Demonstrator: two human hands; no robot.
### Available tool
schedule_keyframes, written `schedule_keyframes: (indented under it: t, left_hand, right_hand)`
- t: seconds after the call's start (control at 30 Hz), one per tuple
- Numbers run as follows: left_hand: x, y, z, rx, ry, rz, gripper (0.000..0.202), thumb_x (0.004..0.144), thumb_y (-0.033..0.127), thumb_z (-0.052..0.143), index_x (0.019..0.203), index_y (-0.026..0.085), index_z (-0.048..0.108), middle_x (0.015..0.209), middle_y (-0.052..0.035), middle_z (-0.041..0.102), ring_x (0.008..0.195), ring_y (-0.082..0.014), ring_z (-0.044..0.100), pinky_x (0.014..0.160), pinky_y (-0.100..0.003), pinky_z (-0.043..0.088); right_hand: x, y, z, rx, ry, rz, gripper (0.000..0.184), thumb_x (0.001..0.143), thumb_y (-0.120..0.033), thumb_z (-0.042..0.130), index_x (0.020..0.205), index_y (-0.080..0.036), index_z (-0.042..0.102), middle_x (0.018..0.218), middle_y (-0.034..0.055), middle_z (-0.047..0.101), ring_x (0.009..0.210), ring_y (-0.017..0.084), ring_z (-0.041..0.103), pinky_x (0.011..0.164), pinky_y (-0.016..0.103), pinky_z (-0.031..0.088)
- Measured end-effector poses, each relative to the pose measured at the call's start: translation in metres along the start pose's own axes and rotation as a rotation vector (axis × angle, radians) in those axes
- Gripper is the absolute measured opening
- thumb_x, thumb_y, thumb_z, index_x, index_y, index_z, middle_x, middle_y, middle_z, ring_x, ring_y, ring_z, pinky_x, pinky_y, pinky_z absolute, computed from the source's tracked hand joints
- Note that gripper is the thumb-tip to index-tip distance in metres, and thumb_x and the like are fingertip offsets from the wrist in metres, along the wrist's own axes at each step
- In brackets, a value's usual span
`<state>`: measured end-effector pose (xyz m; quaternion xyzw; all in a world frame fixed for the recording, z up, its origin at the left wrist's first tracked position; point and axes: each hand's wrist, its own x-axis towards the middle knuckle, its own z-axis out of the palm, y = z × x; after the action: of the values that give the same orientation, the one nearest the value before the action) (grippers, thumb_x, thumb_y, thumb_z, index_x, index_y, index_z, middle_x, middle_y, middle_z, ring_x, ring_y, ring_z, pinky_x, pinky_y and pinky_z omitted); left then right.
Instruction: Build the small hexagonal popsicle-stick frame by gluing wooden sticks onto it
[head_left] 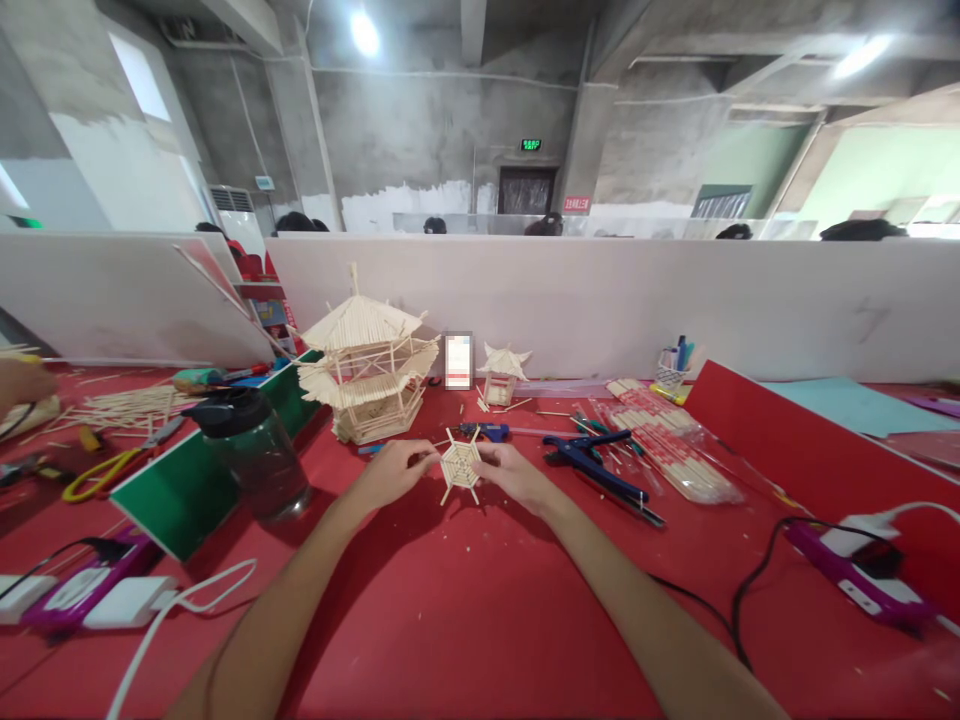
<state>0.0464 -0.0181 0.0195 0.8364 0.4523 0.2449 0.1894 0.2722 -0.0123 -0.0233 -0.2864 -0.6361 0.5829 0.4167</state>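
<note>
Both my hands hold a small hexagonal web of thin wooden sticks (460,466) just above the red table (465,610). My left hand (394,470) pinches its left edge with closed fingers. My right hand (514,473) grips its right edge, fingers closed too. Behind the web stands a two-tier pagoda model of sticks (365,372), and a much smaller stick pavilion (502,375) sits to its right. A blue glue gun (487,431) lies just beyond my hands.
A dark water bottle (251,452) and a green divider board (195,470) stand at left. Blue-handled cutters (596,462) and packs of chopsticks (667,440) lie at right. Cables and purple power strips (862,570) flank the near table. Another person's hand (22,383) is at far left.
</note>
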Motion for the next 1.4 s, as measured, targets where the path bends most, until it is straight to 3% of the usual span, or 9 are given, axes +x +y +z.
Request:
schedule_keyframes:
  t: [0.17, 0.37, 0.6, 1.03, 1.4]
  left_hand:
    - [0.001, -0.002, 0.002, -0.004, 0.010, -0.004, 0.042, 0.093, 0.047, 0.043, 0.079, 0.016, 0.068, 0.071, -0.0016, 0.065, 0.067, -0.0166, 0.054, 0.066, -0.027, 0.039]
    - [0.004, 0.001, 0.014, -0.083, 0.093, 0.011, 0.031, 0.091, 0.043, 0.048, 0.091, 0.018, 0.067, 0.092, -0.0062, 0.070, 0.085, -0.0208, 0.061, 0.079, -0.031, 0.045]
    - [0.007, 0.009, 0.027, -0.177, 0.117, -0.040, 0.029, 0.089, 0.043, 0.052, 0.083, 0.017, 0.065, 0.080, -0.0038, 0.070, 0.076, -0.0191, 0.064, 0.072, -0.028, 0.046]
    - [0.006, 0.008, 0.027, -0.223, 0.132, -0.035, 0.028, 0.089, 0.042, 0.051, 0.080, 0.018, 0.060, 0.078, -0.0033, 0.070, 0.072, -0.0184, 0.063, 0.067, -0.027, 0.047]
    - [0.005, 0.009, 0.027, -0.147, 0.135, -0.040, 0.028, 0.088, 0.041, 0.050, 0.077, 0.018, 0.060, 0.074, -0.0020, 0.066, 0.071, -0.0178, 0.061, 0.067, -0.027, 0.045]
  right_hand:
    - [-0.001, -0.003, 0.001, -0.021, 0.005, 0.003, 0.033, 0.076, -0.031, 0.066, 0.104, -0.015, 0.073, 0.091, 0.0065, 0.072, 0.072, 0.014, 0.060, 0.067, 0.027, 0.046]
    - [0.000, -0.004, 0.004, -0.081, 0.020, -0.016, 0.034, 0.074, -0.021, 0.056, 0.102, -0.016, 0.074, 0.088, 0.0042, 0.072, 0.069, 0.013, 0.058, 0.067, 0.026, 0.045]
    - [-0.001, -0.009, 0.008, -0.096, 0.003, -0.038, 0.036, 0.074, -0.020, 0.054, 0.104, -0.017, 0.074, 0.089, 0.0038, 0.071, 0.074, 0.014, 0.059, 0.070, 0.026, 0.046]
    - [-0.002, -0.009, 0.003, -0.025, 0.045, 0.003, 0.030, 0.069, -0.022, 0.062, 0.095, -0.016, 0.076, 0.086, 0.0047, 0.073, 0.073, 0.015, 0.063, 0.071, 0.029, 0.050]
    - [0.000, -0.001, -0.001, -0.145, 0.065, -0.002, 0.030, 0.068, -0.020, 0.058, 0.091, -0.016, 0.078, 0.075, 0.0031, 0.072, 0.062, 0.014, 0.059, 0.063, 0.026, 0.048]
